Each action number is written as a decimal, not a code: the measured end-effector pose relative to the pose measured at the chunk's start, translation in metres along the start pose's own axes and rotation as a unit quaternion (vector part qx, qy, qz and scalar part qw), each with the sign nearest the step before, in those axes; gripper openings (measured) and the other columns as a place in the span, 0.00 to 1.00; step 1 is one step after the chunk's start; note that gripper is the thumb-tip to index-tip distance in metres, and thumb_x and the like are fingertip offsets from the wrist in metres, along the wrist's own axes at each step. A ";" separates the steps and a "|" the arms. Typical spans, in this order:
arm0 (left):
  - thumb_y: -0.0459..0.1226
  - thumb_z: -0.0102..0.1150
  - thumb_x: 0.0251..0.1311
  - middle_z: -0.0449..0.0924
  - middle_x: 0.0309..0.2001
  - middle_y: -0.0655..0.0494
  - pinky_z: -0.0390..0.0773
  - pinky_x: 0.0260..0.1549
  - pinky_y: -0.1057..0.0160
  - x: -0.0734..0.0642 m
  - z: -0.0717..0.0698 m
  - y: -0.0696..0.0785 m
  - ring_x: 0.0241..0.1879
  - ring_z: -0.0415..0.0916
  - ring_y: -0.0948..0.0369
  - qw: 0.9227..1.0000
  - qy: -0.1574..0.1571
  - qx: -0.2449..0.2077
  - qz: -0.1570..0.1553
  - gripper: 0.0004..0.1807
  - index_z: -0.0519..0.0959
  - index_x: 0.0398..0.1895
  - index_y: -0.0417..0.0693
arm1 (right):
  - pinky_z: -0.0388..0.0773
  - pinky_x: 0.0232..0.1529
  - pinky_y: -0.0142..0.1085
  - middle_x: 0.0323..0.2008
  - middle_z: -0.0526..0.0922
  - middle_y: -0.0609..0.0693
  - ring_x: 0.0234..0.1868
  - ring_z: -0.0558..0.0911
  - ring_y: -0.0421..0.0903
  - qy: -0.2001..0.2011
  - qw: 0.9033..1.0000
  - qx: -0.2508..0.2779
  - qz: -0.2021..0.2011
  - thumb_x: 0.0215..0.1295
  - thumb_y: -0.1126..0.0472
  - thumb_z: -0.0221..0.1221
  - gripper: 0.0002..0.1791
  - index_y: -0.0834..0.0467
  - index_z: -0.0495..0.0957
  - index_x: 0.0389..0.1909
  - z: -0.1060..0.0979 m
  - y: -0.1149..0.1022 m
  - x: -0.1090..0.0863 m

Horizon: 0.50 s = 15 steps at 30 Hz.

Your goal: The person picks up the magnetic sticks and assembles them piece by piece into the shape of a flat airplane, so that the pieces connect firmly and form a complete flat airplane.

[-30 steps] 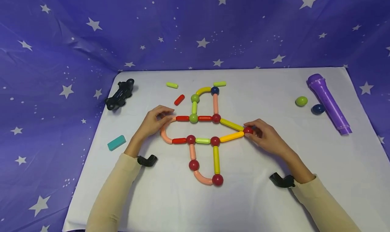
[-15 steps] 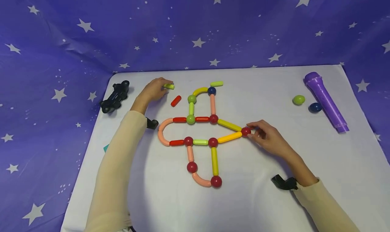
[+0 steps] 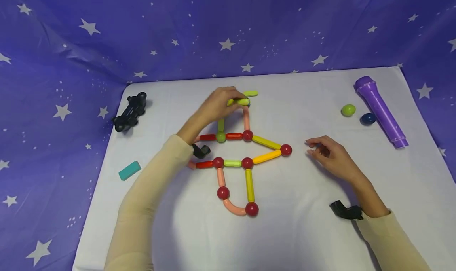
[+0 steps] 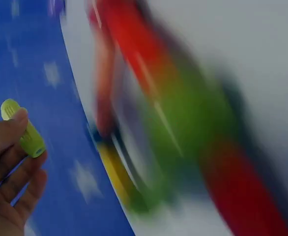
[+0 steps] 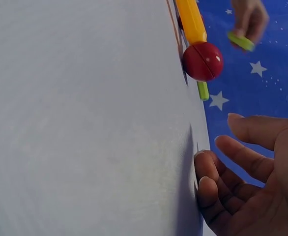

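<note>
My left hand pinches a short lime-green magnetic rod between thumb and fingers. It is raised over the upper loop of a figure made of magnetic rods and balls. The hand and sleeve hide parts of that loop and of the pink curved rod at the left. At the figure's right tip sits a red ball, joined to a yellow rod and an orange-yellow rod. My right hand is to the right of this ball, apart from it, fingers loosely curled around nothing.
Another lime-green rod lies behind the figure. Off to the right are a green ball, a dark blue ball and a purple microphone-shaped tube. A black game controller and a teal block lie at left.
My left hand left the figure's left end, picked up the lime-green rod and carried it right over the upper loop. My right hand let go of the red ball and drew back right.
</note>
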<state>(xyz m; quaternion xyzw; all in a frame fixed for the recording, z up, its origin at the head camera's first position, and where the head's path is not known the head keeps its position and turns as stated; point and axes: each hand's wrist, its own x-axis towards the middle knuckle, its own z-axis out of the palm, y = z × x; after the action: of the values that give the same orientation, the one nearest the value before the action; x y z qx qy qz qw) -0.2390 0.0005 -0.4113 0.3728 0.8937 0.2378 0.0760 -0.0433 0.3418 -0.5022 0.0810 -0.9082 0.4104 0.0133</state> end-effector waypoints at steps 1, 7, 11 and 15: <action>0.39 0.64 0.63 0.83 0.46 0.56 0.75 0.50 0.63 0.007 0.007 0.017 0.43 0.76 0.60 0.999 -0.023 -0.010 0.024 0.16 0.82 0.54 0.49 | 0.69 0.33 0.22 0.34 0.78 0.50 0.31 0.72 0.38 0.000 1.000 0.001 0.000 0.64 0.67 0.63 0.16 0.61 0.79 0.53 -0.001 0.000 0.000; 0.41 0.61 0.65 0.84 0.49 0.58 0.73 0.49 0.71 0.036 0.056 0.081 0.44 0.77 0.66 0.983 -0.148 -0.051 0.092 0.17 0.81 0.55 0.49 | 0.68 0.32 0.22 0.34 0.78 0.51 0.31 0.71 0.38 0.019 1.000 -0.013 0.007 0.64 0.66 0.62 0.15 0.62 0.80 0.52 -0.002 0.002 -0.001; 0.40 0.63 0.64 0.85 0.44 0.57 0.75 0.38 0.74 0.041 0.079 0.095 0.36 0.78 0.66 0.976 -0.161 -0.139 0.040 0.16 0.82 0.53 0.46 | 0.67 0.33 0.21 0.36 0.80 0.53 0.31 0.71 0.37 0.038 0.999 -0.025 0.017 0.65 0.66 0.62 0.13 0.62 0.80 0.50 -0.005 0.005 -0.003; 0.39 0.64 0.63 0.84 0.37 0.57 0.73 0.29 0.74 0.041 0.092 0.098 0.29 0.74 0.65 0.968 -0.151 -0.201 -0.016 0.16 0.83 0.51 0.42 | 0.67 0.33 0.21 0.36 0.79 0.52 0.31 0.71 0.37 0.035 0.999 -0.013 0.024 0.66 0.66 0.61 0.13 0.63 0.80 0.50 -0.008 0.008 -0.004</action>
<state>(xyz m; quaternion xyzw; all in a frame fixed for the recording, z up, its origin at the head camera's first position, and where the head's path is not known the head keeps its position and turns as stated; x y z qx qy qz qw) -0.1773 0.1226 -0.4432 0.3675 0.8116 0.3520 0.2870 -0.0410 0.3533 -0.5029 0.0440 -0.9142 0.4013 0.0364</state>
